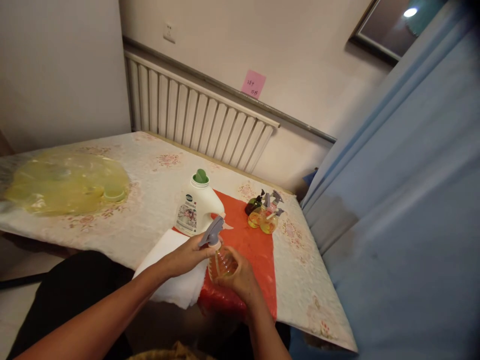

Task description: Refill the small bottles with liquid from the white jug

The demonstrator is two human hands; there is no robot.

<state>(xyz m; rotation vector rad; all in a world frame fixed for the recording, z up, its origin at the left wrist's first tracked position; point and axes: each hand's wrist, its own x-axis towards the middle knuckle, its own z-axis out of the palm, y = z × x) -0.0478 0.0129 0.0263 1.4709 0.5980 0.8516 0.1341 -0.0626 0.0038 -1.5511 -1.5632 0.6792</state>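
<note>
A clear spray bottle (220, 263) with a grey trigger head stands between my hands, over the front part of a red plastic sheet (258, 250). My left hand (195, 254) grips it at the neck, just below the trigger. Around the body of the bottle my right hand (240, 276) is wrapped. Some yellowish tint shows inside the bottle, though how full it is I cannot tell. Just behind stands a large white jug (200, 210) with a label and a green piece in its mouth. A white cloth (174, 287) lies under my left forearm.
Several small bottles (267, 220), some with grey trigger heads, cluster at the sheet's back right. A yellow plastic bag (67, 175) with a round lid (113, 194) lies on the flowered tablecloth (157, 180) at left. A blue curtain (393, 200) hangs along the right; a radiator (198, 107) backs the table.
</note>
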